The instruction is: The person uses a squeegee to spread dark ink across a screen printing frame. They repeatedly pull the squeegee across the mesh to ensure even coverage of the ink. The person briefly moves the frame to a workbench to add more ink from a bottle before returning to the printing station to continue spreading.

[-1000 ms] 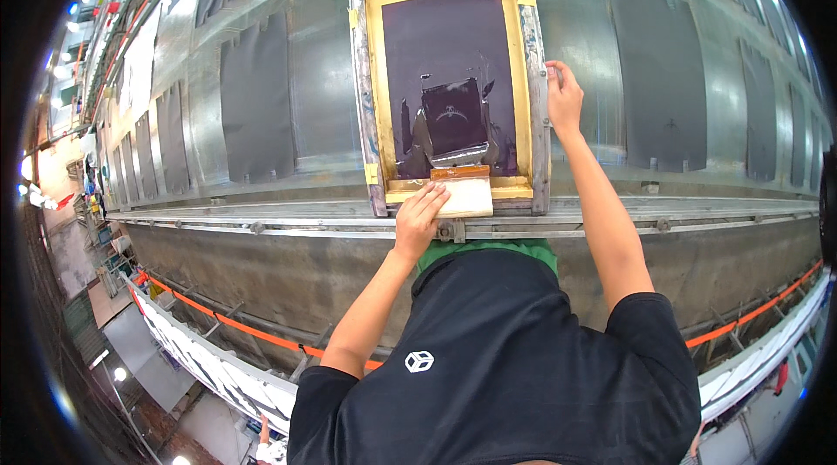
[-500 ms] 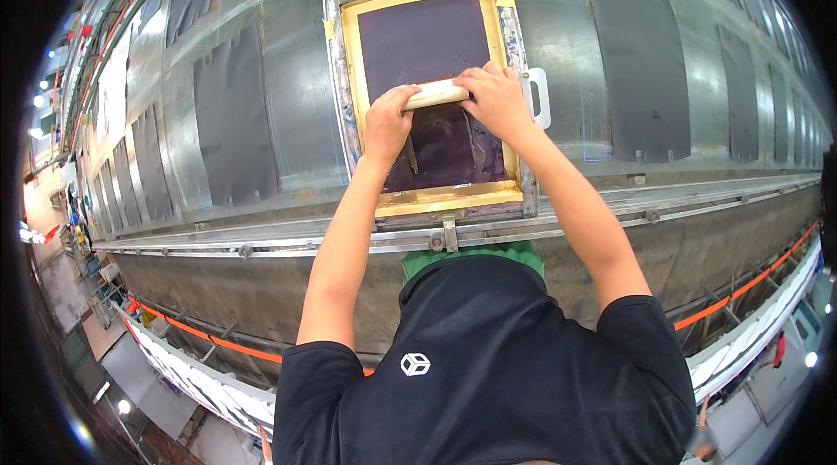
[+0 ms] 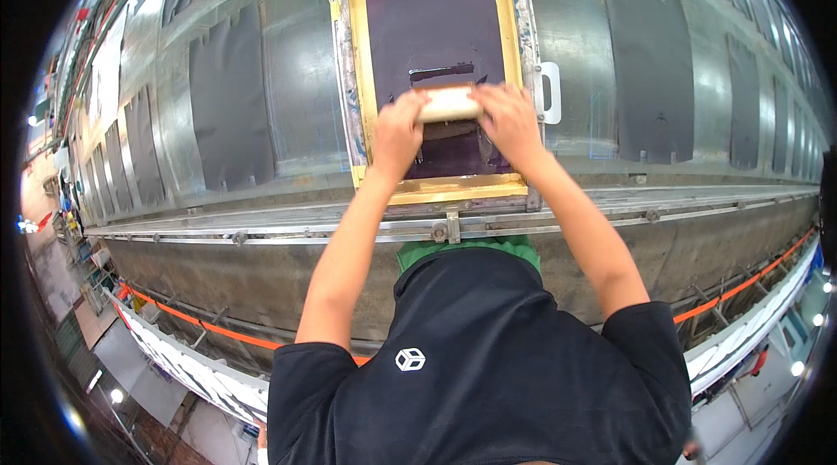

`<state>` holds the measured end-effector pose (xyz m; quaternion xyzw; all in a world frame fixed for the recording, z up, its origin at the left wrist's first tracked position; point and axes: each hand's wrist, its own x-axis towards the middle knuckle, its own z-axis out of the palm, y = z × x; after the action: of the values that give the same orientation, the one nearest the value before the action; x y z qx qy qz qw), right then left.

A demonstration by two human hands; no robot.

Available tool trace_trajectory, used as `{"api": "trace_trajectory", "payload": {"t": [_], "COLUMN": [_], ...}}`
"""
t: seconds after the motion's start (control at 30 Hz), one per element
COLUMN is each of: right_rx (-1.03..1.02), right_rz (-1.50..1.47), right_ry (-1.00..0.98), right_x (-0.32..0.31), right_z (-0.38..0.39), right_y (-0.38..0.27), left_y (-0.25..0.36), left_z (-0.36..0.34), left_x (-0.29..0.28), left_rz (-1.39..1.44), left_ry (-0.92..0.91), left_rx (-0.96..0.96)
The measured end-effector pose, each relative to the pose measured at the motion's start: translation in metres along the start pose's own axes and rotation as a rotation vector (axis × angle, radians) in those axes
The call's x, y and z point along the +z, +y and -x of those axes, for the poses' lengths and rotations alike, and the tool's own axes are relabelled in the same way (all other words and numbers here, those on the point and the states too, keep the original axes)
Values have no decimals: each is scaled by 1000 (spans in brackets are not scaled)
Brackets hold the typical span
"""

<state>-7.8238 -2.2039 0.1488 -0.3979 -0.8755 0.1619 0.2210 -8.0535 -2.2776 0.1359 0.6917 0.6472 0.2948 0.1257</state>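
Observation:
My left hand (image 3: 397,134) and my right hand (image 3: 514,125) grip either end of a pale squeegee (image 3: 449,103) with an orange blade edge. It lies across a dark purple screen (image 3: 433,25) with glossy ink around and below it. Yellow tape borders the screen inside a worn metal frame (image 3: 340,60). A white handle (image 3: 547,95) juts from the frame's right side, just beyond my right hand. The frame rests on a long greenish metal table (image 3: 575,55).
Dark grey fabric pieces (image 3: 654,73) line the table on both sides. A metal rail (image 3: 602,210) runs along its near edge, above an orange band (image 3: 209,325). My torso fills the lower middle. Part of another person (image 3: 261,434) shows at lower left.
The squeegee has moved from the screen's bottom edge up to the middle. My right hand has left the frame's right side and joined my left hand on the squeegee.

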Motion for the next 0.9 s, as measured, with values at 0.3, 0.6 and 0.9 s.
{"api": "trace_trajectory", "payload": {"t": [0.3,0.6,0.9], "right_rx": [63,243,813], "right_rz": [-105,-595,-645], "right_ry": [-15,29,266], "right_x": [4,-11,15], "right_z": [19,66,11], "right_y": [-10,18,131], "left_y": [3,16,-7], "left_z": [4,53,-24], "left_x": [-6,-13,2], "left_rz": [45,118,97], "left_ry": [-138,-28,50], "left_rx": [-18,-105,-99]}}
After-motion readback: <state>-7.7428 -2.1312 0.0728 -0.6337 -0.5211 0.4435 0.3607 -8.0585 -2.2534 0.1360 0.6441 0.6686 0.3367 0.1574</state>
